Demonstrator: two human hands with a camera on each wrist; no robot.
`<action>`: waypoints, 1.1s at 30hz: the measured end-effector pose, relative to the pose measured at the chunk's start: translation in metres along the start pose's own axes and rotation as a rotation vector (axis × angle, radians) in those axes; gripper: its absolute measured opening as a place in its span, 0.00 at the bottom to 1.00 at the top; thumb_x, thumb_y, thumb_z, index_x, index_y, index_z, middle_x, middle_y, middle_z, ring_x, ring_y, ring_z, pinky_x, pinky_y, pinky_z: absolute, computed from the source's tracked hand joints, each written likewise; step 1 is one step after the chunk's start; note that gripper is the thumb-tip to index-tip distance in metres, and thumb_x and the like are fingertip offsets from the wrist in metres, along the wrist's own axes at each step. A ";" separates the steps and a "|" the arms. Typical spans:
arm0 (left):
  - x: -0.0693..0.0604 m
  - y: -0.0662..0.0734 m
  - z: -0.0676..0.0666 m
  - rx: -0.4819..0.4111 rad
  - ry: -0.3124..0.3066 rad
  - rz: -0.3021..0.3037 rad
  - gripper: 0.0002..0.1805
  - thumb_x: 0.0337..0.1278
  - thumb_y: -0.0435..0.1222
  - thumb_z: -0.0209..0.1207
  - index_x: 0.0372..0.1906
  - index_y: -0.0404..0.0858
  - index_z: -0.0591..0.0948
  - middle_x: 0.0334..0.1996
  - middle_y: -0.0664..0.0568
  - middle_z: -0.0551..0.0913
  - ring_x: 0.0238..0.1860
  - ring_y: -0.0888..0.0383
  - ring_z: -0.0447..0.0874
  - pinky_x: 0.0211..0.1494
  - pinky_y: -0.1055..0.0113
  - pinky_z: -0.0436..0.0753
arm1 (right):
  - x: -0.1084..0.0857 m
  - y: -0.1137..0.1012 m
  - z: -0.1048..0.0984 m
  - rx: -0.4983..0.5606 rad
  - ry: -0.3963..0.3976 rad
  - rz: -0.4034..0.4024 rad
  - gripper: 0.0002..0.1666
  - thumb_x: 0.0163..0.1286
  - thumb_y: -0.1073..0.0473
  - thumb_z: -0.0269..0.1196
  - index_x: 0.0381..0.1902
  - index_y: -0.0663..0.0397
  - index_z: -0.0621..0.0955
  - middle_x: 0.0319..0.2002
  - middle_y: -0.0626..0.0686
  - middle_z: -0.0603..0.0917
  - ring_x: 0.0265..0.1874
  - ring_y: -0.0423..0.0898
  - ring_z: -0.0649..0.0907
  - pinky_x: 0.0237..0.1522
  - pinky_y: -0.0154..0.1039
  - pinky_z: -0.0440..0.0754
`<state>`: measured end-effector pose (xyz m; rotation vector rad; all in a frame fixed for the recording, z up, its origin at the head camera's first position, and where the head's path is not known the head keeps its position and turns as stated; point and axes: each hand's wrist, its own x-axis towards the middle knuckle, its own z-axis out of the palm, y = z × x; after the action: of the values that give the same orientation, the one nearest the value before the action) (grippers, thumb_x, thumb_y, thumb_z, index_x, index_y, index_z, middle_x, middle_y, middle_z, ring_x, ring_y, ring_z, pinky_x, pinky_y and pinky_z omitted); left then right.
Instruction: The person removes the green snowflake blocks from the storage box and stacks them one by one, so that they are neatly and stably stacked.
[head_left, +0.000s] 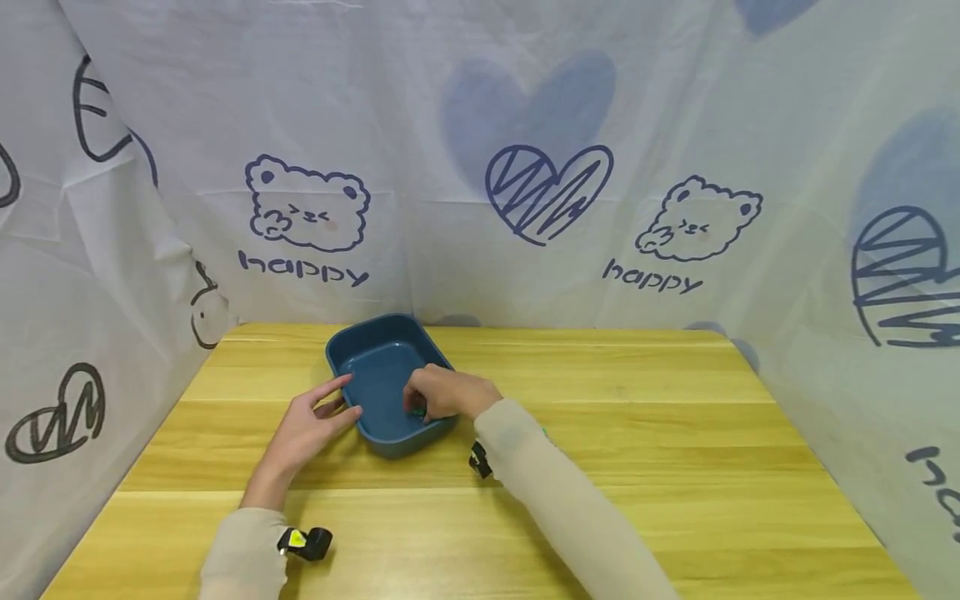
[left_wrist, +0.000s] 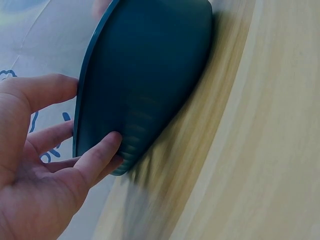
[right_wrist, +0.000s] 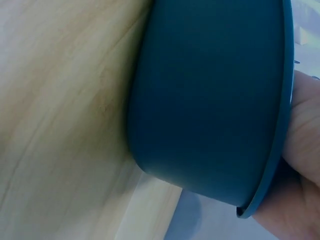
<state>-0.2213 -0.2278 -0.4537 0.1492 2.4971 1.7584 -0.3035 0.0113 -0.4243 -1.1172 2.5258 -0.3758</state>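
Observation:
A dark blue rectangular basin (head_left: 375,392) with rounded corners stands on the wooden table, turned at an angle. My left hand (head_left: 315,421) is at its left side, fingers spread. In the left wrist view those fingers (left_wrist: 100,155) touch the outer wall and rim. Over the near right rim reaches my right hand (head_left: 442,390), its fingers curled down inside the basin. A small green thing (head_left: 419,412) shows at its fingertips, mostly covered, so its kind cannot be told. In the right wrist view the basin wall hides the fingertips, and only part of the hand (right_wrist: 305,135) shows.
The wooden table (head_left: 645,400) stretches to the right and front. A speck of green (head_left: 545,432) peeks out beside the right sleeve. White printed cloth (head_left: 427,233) hangs behind the table and along both sides. Each wrist carries a small black camera (head_left: 307,543).

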 end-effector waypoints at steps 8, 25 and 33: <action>0.002 0.001 0.001 -0.008 -0.001 -0.004 0.37 0.69 0.38 0.64 0.79 0.37 0.65 0.81 0.34 0.54 0.78 0.34 0.61 0.70 0.65 0.79 | 0.003 -0.002 0.000 -0.035 -0.052 0.044 0.21 0.65 0.79 0.64 0.38 0.45 0.89 0.36 0.44 0.89 0.35 0.37 0.85 0.38 0.26 0.84; 0.002 -0.001 0.001 0.002 -0.001 -0.010 0.37 0.71 0.37 0.63 0.79 0.37 0.64 0.81 0.33 0.55 0.79 0.35 0.61 0.70 0.61 0.80 | 0.004 -0.008 -0.001 -0.137 -0.042 0.141 0.15 0.70 0.73 0.64 0.32 0.48 0.87 0.29 0.43 0.84 0.29 0.39 0.80 0.32 0.29 0.79; 0.001 -0.002 0.002 0.008 0.003 -0.007 0.37 0.70 0.38 0.64 0.79 0.38 0.65 0.81 0.34 0.55 0.78 0.35 0.61 0.72 0.56 0.78 | 0.007 -0.006 0.004 -0.150 -0.027 0.126 0.09 0.68 0.67 0.70 0.29 0.49 0.86 0.28 0.43 0.84 0.29 0.39 0.81 0.33 0.30 0.81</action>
<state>-0.2223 -0.2261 -0.4560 0.1381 2.5045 1.7473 -0.3022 0.0019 -0.4267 -1.0013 2.6194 -0.1399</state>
